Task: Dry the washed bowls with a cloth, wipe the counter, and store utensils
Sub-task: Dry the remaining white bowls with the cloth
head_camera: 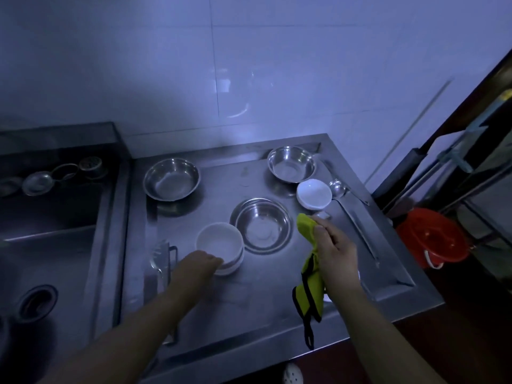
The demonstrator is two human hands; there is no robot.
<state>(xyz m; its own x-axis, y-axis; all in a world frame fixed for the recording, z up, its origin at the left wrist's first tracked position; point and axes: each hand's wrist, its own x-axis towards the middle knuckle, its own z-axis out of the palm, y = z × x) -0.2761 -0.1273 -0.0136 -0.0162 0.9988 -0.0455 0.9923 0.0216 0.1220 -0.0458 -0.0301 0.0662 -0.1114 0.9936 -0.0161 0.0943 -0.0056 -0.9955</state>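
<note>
While the left hand (203,263) curls, seemingly gripping the white bowls (220,246) beside the middle steel bowl (261,225), the right hand (333,249) right of it pinches the cloth (310,273).

Wall (277,65): pale shiny tiles behind everything.
Sink (50,231): a deep metal basin on the left, dark inside.
Drain hole (36,302): round, in the sink floor near the front.
Strainers (38,182): small round metal ones in a row on the sink's back ledge.
Red bucket (433,239): on the floor at the right, with a white handle.
Rack (471,151): dark bars and poles at the right, above the bucket.
Shoe (292,374): pale with little holes, at the bottom edge.
</note>
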